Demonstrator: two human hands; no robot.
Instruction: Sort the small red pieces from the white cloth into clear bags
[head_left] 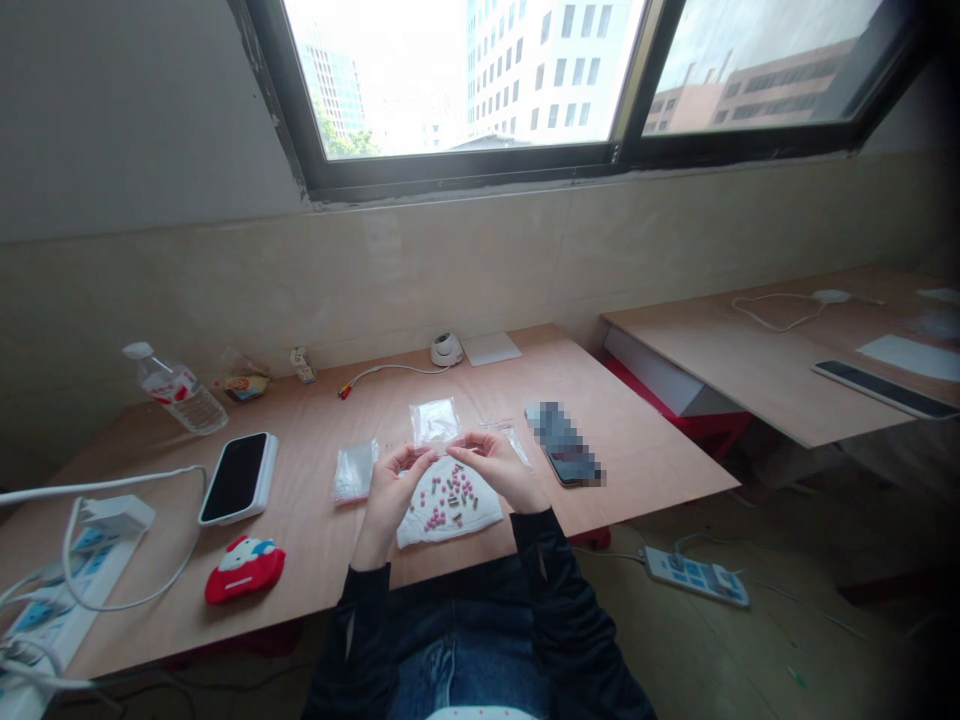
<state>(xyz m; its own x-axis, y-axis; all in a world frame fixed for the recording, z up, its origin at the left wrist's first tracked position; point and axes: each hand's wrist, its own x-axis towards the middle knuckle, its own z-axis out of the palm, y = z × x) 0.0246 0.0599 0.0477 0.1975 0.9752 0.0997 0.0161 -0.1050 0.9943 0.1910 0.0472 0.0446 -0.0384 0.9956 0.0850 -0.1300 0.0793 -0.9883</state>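
My left hand and my right hand are raised above a white cloth, fingertips close together. Both are closed in a pinch. Something small and pale seems to lie between the fingertips, but it is too small to name. On the cloth below lie several pink beads and small metallic cylinders. Left of my left hand is a stack of clear plastic bags. Beyond my fingers lies another clear bag. A further clear bag is partly hidden behind my right hand.
A pixelated phone lies to the right. Leftward are a white-cased device, a red pouch, a water bottle and a power strip with cables. A dome camera sits at the back, by the wall.
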